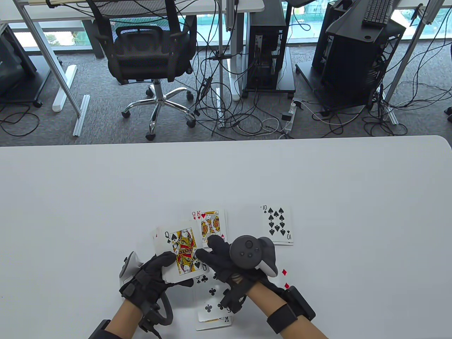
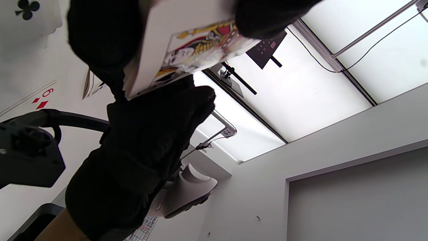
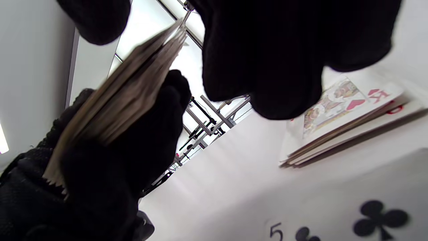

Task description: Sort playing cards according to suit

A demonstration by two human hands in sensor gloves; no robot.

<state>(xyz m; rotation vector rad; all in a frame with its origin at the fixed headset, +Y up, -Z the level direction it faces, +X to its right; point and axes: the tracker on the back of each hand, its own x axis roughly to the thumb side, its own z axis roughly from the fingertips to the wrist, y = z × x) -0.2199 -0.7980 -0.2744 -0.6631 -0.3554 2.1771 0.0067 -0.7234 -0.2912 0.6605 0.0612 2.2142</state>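
Note:
My left hand point(image 1: 155, 272) holds a deck of cards face up, with the queen of spades point(image 1: 180, 255) on top. My right hand point(image 1: 215, 252) is against the deck's right edge, and its thumb and fingers pinch the queen. The deck's edge shows in the right wrist view point(image 3: 117, 100), and the queen shows in the left wrist view point(image 2: 197, 50). A hearts pile point(image 1: 212, 223) topped by the king lies just beyond the hands. A spades pile point(image 1: 277, 224) topped by the ten lies to the right. A clubs pile point(image 1: 212, 300) lies below my hands. Diamond cards point(image 1: 285, 279) lie mostly hidden under my right hand.
The white table point(image 1: 106, 197) stretches wide to the left, right and far side of the piles. Its far edge point(image 1: 226, 141) borders a floor with an office chair point(image 1: 155, 53), cables and computer towers.

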